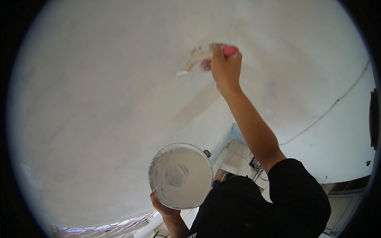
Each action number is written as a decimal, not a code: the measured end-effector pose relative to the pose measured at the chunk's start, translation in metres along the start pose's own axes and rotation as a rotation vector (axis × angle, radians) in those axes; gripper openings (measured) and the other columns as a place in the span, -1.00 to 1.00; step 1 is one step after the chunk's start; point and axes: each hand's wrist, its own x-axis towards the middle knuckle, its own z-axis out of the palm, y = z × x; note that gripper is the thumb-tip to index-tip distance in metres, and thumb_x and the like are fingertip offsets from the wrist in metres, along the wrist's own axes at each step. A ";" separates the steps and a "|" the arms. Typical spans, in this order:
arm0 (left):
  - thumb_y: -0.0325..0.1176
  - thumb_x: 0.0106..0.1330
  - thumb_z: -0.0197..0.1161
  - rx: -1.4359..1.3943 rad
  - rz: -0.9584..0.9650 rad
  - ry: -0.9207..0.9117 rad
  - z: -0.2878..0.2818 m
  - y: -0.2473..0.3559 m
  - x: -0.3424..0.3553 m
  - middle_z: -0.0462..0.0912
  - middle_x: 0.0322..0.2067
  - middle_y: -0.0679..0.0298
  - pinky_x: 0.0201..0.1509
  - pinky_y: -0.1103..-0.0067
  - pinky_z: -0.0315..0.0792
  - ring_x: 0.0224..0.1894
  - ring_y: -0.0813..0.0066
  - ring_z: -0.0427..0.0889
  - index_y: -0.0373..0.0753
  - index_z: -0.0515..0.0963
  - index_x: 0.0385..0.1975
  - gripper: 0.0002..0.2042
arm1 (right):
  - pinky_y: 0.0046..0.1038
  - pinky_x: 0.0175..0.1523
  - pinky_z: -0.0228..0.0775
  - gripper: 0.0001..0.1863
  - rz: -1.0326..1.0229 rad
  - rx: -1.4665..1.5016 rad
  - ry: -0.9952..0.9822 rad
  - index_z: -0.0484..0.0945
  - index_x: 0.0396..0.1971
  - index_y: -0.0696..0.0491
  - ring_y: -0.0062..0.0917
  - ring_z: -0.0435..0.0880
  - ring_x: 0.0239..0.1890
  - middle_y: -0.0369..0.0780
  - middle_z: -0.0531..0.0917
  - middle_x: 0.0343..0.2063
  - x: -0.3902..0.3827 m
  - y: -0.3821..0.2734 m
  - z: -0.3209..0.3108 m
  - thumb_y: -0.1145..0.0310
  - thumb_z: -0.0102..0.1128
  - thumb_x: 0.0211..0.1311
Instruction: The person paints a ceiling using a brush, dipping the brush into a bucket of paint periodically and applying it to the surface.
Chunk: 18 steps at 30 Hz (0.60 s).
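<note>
My right hand (227,68) is raised against the pale wall (119,79), closed around a red-handled tool (230,50). The tool's flat whitish and tan head is blurred by motion, so I cannot tell whether it is a brush or a scraper. Just left of it, a fresh white smear (181,73) shows on the wall. Low in front of me, my left hand (164,208) grips a round bucket (152,174) by its near left side, thumb near the rim. Inside the bucket lies an off-white paint-like mass (194,170), with smears up the walls and a greyish patch in it.
A thin cable (337,100) runs slanting along the wall at right. Below are a tiled floor (234,156), a tangle of dark cords (257,166) and a blue wall edge (235,131). A window grille (107,230) is at lower left.
</note>
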 end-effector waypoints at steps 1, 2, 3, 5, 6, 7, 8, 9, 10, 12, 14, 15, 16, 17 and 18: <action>-0.08 0.19 -0.19 -0.012 0.008 0.000 0.000 -0.001 -0.001 0.43 -0.05 0.08 0.00 0.36 0.36 -0.02 0.22 0.43 -0.32 0.30 0.03 -0.49 | -0.54 -0.60 0.40 -0.78 -0.010 0.029 -0.004 0.45 -0.43 0.31 -0.49 0.51 -0.72 -0.15 0.51 -0.70 0.007 -0.015 0.004 0.40 -0.01 0.12; -0.08 0.19 -0.19 -0.013 0.003 0.005 0.000 -0.001 -0.001 0.43 -0.05 0.08 0.00 0.36 0.36 -0.02 0.22 0.43 -0.32 0.30 0.03 -0.49 | -0.54 -0.60 0.40 -0.78 -0.006 0.024 -0.005 0.45 -0.43 0.31 -0.49 0.51 -0.72 -0.15 0.51 -0.70 0.012 -0.027 0.009 0.40 -0.01 0.12; -0.08 0.20 -0.19 0.027 0.015 -0.002 0.001 0.000 -0.001 0.43 -0.05 0.08 0.00 0.36 0.36 -0.02 0.22 0.44 -0.32 0.31 0.03 -0.50 | -0.53 -0.58 0.41 -0.76 0.028 0.109 -0.006 0.45 -0.44 0.31 -0.46 0.52 -0.71 -0.13 0.51 -0.69 0.015 -0.038 0.014 0.39 -0.03 0.13; -0.08 0.20 -0.20 0.064 0.027 -0.015 0.003 0.002 -0.001 0.43 -0.05 0.08 0.00 0.35 0.36 -0.03 0.22 0.44 -0.32 0.31 0.02 -0.50 | -0.51 -0.56 0.43 -0.75 0.056 0.191 -0.007 0.45 -0.44 0.31 -0.43 0.53 -0.70 -0.11 0.52 -0.69 0.018 -0.050 0.016 0.38 -0.05 0.13; -0.06 0.18 -0.17 0.066 0.002 -0.016 0.003 0.003 -0.001 0.41 -0.02 0.10 0.03 0.37 0.33 0.00 0.23 0.41 -0.32 0.29 0.04 -0.47 | -0.48 -0.51 0.44 -0.73 0.008 0.310 -0.021 0.43 -0.39 0.29 -0.40 0.55 -0.67 -0.08 0.53 -0.65 0.017 -0.053 0.016 0.34 -0.04 0.15; -0.03 0.16 -0.15 0.073 -0.021 -0.018 0.002 0.003 0.000 0.38 0.00 0.11 0.05 0.39 0.30 0.03 0.25 0.38 -0.32 0.27 0.06 -0.44 | -0.46 -0.46 0.46 -0.71 -0.040 0.433 -0.033 0.42 -0.33 0.27 -0.37 0.57 -0.63 -0.06 0.55 -0.61 0.015 -0.053 0.015 0.30 -0.04 0.17; -0.03 0.16 -0.15 0.074 -0.020 -0.015 0.000 0.003 0.000 0.38 0.00 0.11 0.05 0.39 0.30 0.03 0.25 0.38 -0.32 0.27 0.06 -0.44 | -0.46 -0.46 0.46 -0.71 -0.037 0.435 -0.032 0.42 -0.33 0.27 -0.37 0.57 -0.63 -0.06 0.55 -0.61 0.011 -0.046 0.015 0.30 -0.04 0.17; -0.03 0.16 -0.15 0.061 -0.017 -0.014 -0.002 0.001 0.000 0.39 0.00 0.11 0.05 0.39 0.30 0.03 0.25 0.38 -0.32 0.27 0.06 -0.45 | -0.42 -0.41 0.47 -0.69 -0.050 0.523 -0.030 0.39 -0.27 0.26 -0.35 0.58 -0.58 -0.04 0.55 -0.56 0.005 -0.031 0.016 0.27 -0.03 0.19; -0.04 0.16 -0.15 0.053 -0.015 -0.017 -0.003 0.000 0.001 0.39 0.00 0.11 0.05 0.39 0.30 0.03 0.25 0.38 -0.32 0.28 0.05 -0.45 | -0.39 -0.37 0.48 -0.66 -0.067 0.612 -0.021 0.36 -0.20 0.24 -0.34 0.60 -0.53 -0.03 0.56 -0.51 -0.002 -0.015 0.015 0.25 -0.03 0.21; -0.04 0.16 -0.15 0.072 -0.010 -0.003 -0.003 0.001 0.000 0.39 0.00 0.11 0.05 0.40 0.30 0.03 0.25 0.38 -0.32 0.28 0.05 -0.45 | -0.45 -0.46 0.51 -0.74 0.041 0.728 0.102 0.36 -0.28 0.30 -0.39 0.60 -0.58 -0.09 0.54 -0.48 -0.025 0.019 0.014 0.37 -0.01 0.21; -0.04 0.16 -0.15 0.086 -0.003 0.010 -0.002 0.002 0.000 0.39 0.00 0.11 0.05 0.40 0.30 0.03 0.25 0.38 -0.32 0.29 0.05 -0.45 | -0.45 -0.41 0.52 -0.73 0.047 0.526 0.104 0.36 -0.26 0.29 -0.40 0.62 -0.55 -0.08 0.56 -0.49 -0.053 0.054 -0.004 0.34 -0.02 0.23; -0.04 0.16 -0.15 0.068 -0.013 0.003 -0.001 0.003 0.000 0.39 0.00 0.11 0.05 0.40 0.30 0.04 0.25 0.38 -0.32 0.28 0.05 -0.45 | -0.46 -0.41 0.52 -0.72 0.059 0.479 0.122 0.36 -0.25 0.30 -0.40 0.62 -0.56 -0.08 0.57 -0.49 -0.064 0.066 -0.014 0.34 -0.02 0.23; -0.04 0.16 -0.15 0.045 -0.023 -0.003 0.001 0.001 0.000 0.39 0.00 0.11 0.05 0.40 0.30 0.04 0.25 0.37 -0.32 0.28 0.05 -0.45 | -0.48 -0.42 0.52 -0.71 0.070 0.430 0.137 0.36 -0.24 0.30 -0.41 0.62 -0.57 -0.07 0.58 -0.50 -0.071 0.075 -0.024 0.34 -0.03 0.23; -0.04 0.16 -0.15 0.045 -0.024 -0.003 0.002 0.001 0.000 0.39 0.00 0.11 0.05 0.40 0.30 0.04 0.25 0.37 -0.32 0.28 0.05 -0.45 | -0.48 -0.42 0.52 -0.71 0.070 0.429 0.138 0.36 -0.24 0.30 -0.41 0.62 -0.57 -0.07 0.58 -0.50 -0.077 0.086 -0.032 0.34 -0.03 0.23; -0.04 0.15 -0.15 0.052 -0.022 0.002 0.004 0.001 0.000 0.39 0.00 0.11 0.05 0.40 0.30 0.04 0.25 0.37 -0.32 0.28 0.05 -0.45 | -0.49 -0.45 0.52 -0.72 0.083 0.361 0.175 0.37 -0.24 0.30 -0.43 0.62 -0.59 -0.08 0.58 -0.53 -0.082 0.097 -0.040 0.34 -0.02 0.22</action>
